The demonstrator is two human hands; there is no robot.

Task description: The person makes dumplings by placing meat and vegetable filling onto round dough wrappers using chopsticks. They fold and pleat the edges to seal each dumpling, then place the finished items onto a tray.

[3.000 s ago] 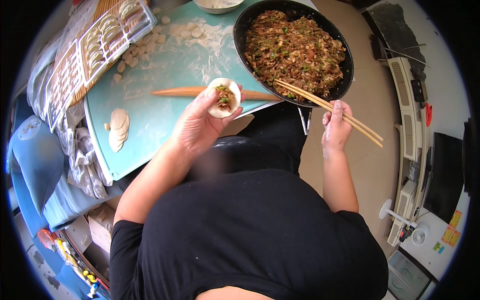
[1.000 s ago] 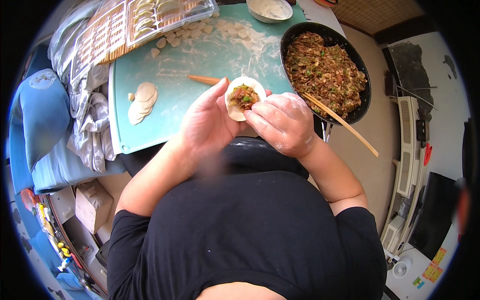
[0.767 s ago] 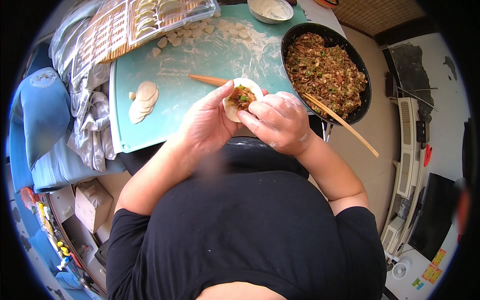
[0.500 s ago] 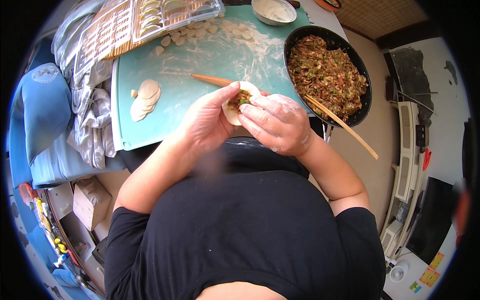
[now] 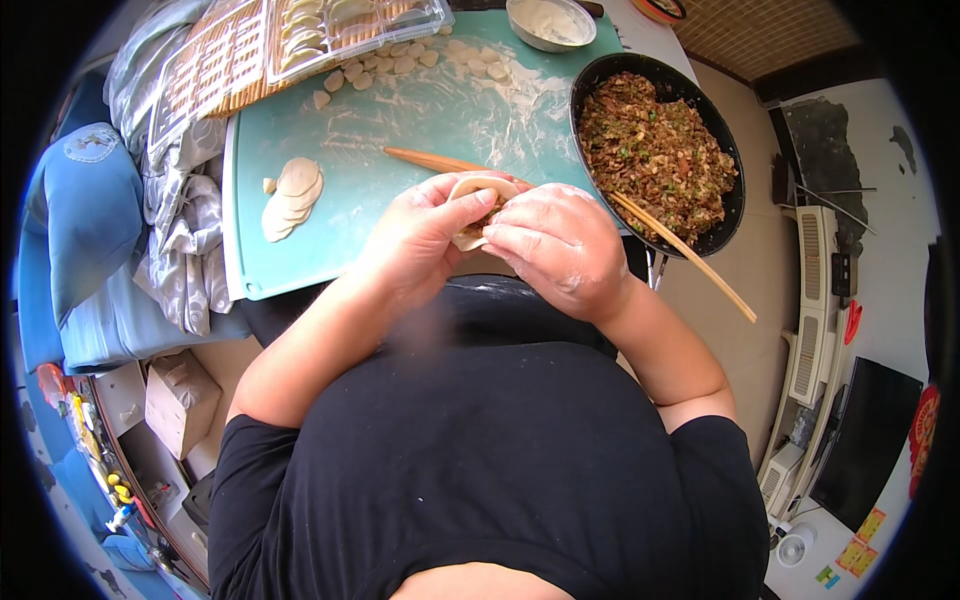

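Between my two hands is a dumpling wrapper [image 5: 484,184] with a dab of brown filling inside, its edges partly folded up. My left hand [image 5: 420,235] grips its left side, thumb across the front. Floury fingers of my right hand [image 5: 560,240] pinch the right edge. Behind my hands a wooden rolling pin [image 5: 425,159] lies on the green mat [image 5: 340,250], its right part hidden. To the left, a small stack of round wrappers [image 5: 292,200] rests on the mat. A black pan [image 5: 738,190] of minced filling [image 5: 655,150] stands at the right, chopsticks [image 5: 690,260] resting in it.
Several small dough pieces [image 5: 400,60] lie on floury mat at the back. Beyond them, a clear plastic tray [image 5: 350,45] holds shaped dumplings. A metal bowl of flour [image 5: 550,25] stands at the back right. Grey cloth [image 5: 185,200] hangs along the mat's left side.
The wrapper has been folded up further around the filling, which shows less now. My left thumb has moved down and across it, and my right fingers have closed in on its edge.
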